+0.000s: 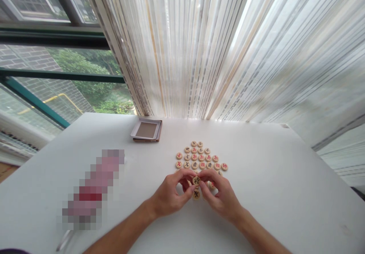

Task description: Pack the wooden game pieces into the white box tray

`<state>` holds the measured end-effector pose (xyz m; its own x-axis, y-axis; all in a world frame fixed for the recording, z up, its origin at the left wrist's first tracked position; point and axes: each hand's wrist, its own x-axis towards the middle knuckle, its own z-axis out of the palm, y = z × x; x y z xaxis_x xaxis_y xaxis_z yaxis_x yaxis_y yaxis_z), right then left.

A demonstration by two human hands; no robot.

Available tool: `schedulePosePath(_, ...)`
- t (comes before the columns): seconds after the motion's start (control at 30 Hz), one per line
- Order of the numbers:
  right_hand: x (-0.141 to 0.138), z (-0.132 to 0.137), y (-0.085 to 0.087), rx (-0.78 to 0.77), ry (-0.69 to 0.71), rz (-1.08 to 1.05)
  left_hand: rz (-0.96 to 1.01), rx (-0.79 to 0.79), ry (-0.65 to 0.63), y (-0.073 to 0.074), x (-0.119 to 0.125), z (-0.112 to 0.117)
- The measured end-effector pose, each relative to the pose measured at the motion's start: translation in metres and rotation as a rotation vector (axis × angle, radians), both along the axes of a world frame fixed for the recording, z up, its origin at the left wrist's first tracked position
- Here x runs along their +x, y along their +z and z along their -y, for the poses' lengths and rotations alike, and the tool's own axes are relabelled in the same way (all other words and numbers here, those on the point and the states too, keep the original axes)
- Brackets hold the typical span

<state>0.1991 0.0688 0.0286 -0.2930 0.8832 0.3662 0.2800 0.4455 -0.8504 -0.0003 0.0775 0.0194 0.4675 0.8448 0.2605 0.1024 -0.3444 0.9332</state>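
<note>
Head view: the left hand (168, 195) and right hand (224, 197) meet over the table (256, 151), pinching one disc (196, 180) between them. Thumbs and index fingertips are closed on its rim from 9 and 3 o'clock, with its black character turned up towards the wearer. It seems to be lifted just above the tabletop.

Judging by the layout, the arranging is well along. From 12 o'clock of the hands, rows (202, 157) of two, four, six and seven lie flat, spreading as they come nearer. The disc in the fingers is the one plainly not down. At least one nearer row is partly covered by the hands, so whether it is complete cannot be told. A spare (196, 194) appears to lie at 6 o'clock, just beneath the fingertips.

All are round, thick and pale, wood-like, with red or black characters on their faces. The table is smooth, white and softly glossy. At 10 to 11 o'clock stands a shallow, squarish box (146, 130), cardboard-looking, with a pale rim and brown inside. A pixelated pinkish item (98, 185) lies at 9 o'clock; its texture is unreadable. Sheer striped curtain (185, 48) hangs in vertical folds at 12 o'clock.
</note>
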Motion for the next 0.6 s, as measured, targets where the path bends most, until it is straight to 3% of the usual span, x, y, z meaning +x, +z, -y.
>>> schedulePosePath(0.37, -0.0007, -0.0002, -0.0001, -0.113, -0.023, 0.019, -0.1, 0.156, 0.025, -0.0043, -0.001, 0.0009)
schedulePosePath(0.6, -0.0016, 0.0002, -0.0004, -0.105, -0.058, 0.018, -0.112, 0.16, 0.006, -0.0001, -0.0007, 0.0022)
